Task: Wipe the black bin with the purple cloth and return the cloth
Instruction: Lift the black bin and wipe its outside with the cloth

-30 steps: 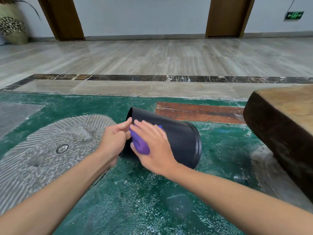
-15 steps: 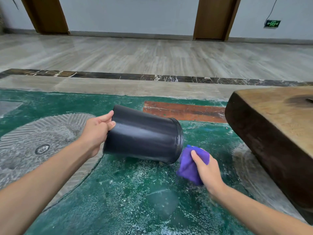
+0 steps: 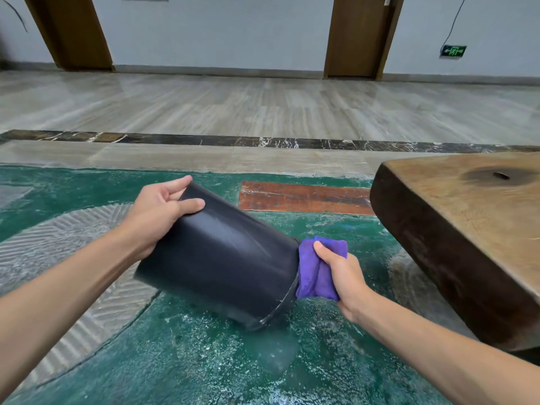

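The black bin is tipped over, its base raised at the upper left and its rim low at the right, close to the green floor. My left hand grips the bin's base, thumb on the side wall and fingers over the bottom edge. My right hand holds the folded purple cloth and presses it against the bin's rim at the right. The bin's opening faces away from me and is hidden.
A thick dark wooden slab stands close on the right. A grey ribbed circular floor pattern lies at the left, a red-brown floor panel behind the bin. Pale tiled floor stretches beyond to two wooden door frames.
My right hand took the cloth off the bin's side wall and brought it to the rim at the right. The bin's base rose and its rim dropped.
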